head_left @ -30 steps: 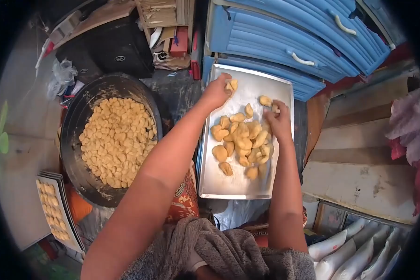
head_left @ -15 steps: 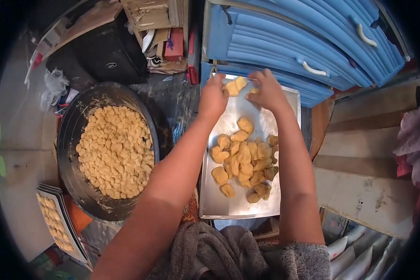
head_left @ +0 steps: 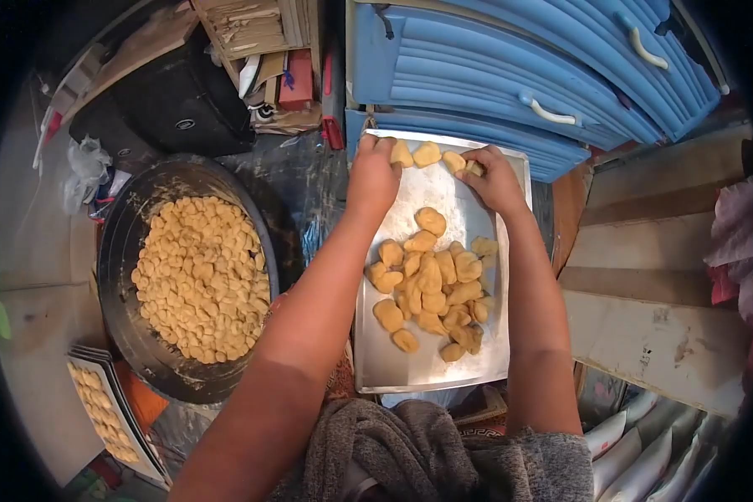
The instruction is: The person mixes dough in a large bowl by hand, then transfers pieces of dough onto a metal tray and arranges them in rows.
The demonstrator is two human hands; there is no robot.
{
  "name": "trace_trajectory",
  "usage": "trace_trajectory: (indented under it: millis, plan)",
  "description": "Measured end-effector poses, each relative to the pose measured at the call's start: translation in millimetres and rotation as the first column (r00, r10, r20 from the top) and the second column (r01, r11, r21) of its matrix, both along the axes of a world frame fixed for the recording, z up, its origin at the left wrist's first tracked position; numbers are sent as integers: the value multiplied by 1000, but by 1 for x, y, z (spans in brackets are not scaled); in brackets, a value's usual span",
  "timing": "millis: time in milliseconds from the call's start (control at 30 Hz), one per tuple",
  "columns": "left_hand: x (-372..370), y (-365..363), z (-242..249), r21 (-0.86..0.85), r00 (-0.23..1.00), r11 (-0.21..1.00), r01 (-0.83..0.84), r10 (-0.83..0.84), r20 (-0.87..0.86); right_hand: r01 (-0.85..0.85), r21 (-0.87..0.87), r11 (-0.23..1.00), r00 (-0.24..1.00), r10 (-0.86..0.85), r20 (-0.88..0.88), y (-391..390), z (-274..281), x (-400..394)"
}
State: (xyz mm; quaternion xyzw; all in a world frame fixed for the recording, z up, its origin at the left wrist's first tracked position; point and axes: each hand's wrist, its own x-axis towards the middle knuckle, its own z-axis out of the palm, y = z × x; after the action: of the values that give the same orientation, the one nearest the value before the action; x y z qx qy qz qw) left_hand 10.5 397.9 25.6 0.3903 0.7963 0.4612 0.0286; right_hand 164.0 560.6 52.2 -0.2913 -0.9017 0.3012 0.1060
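Observation:
A shiny metal tray [head_left: 435,372] holds a loose heap of yellow dough pieces [head_left: 431,284] in its middle. Along the tray's far edge runs a short row of dough pieces [head_left: 427,154]. At the left end of that row, my left hand [head_left: 373,177] is closed around the side of a dough piece [head_left: 402,154], its fingertips partly hidden. My right hand [head_left: 498,181] pinches a dough piece [head_left: 474,168] at the row's right end, close to the tray's far right corner.
Left of the tray stands a large black tub [head_left: 117,309] full of small dough pieces [head_left: 197,280]. Blue drawers [head_left: 477,75] with white handles rise just beyond the tray. A black bag [head_left: 176,100] and a wooden shelf [head_left: 259,29] are at the back left.
Both hands have come down onto the tray's far edge. The dough pieces there now lie spread in a row between them, and my right hand has shifted outward to the right.

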Motion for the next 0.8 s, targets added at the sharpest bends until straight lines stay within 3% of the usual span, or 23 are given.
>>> trace_trajectory:
  millis: [133,200,233,300,333,433,500,533,567,633,667,700,733,800]
  plan:
    - [9,0,4,-31,988,999,-23,18,-155,37,74,997,986,-25,-167,-3,-4,8]
    - [12,-3,5,-149,933,982,113,-157,-324,118,-74,990,973,-130,-191,0,-12,12]
    - [13,-2,1,-153,933,982,114,-159,-323,119,-78,990,973,-132,-190,0,-14,13]
    - [16,2,-5,-225,936,967,120,-185,-300,145,-22,989,975,-147,-170,-1,-14,14]
    - [17,2,-6,-228,934,965,127,-194,-301,112,192,975,958,-55,-282,-6,-15,12]
    - [16,3,-4,-280,928,951,129,-216,-304,140,323,936,953,-39,-302,-46,15,14]
    - [16,3,-2,-270,925,946,182,-258,-278,-251,-2,968,959,249,-138,-64,7,21]
    - [16,2,-1,-272,925,945,183,-260,-277,-401,-24,916,912,396,-101,-74,5,23]
    - [17,2,0,-285,927,940,185,-263,-266,-396,-27,918,914,392,-103,-70,3,27]
    - [19,2,3,-298,929,936,188,-268,-255,-333,-239,912,943,320,-93,-53,3,40]
    - [20,2,4,-283,929,942,179,-257,-266,-170,-299,939,984,148,-95,-43,1,46]
    - [21,2,4,-268,930,949,169,-243,-274,-98,-215,972,988,69,-139,-33,9,52]
    - [20,3,4,-267,931,949,166,-240,-274,137,-273,952,980,-171,-106,-27,19,55]
    - [22,5,4,-160,935,975,153,-196,-297,202,-179,963,918,-250,-307,2,0,55]
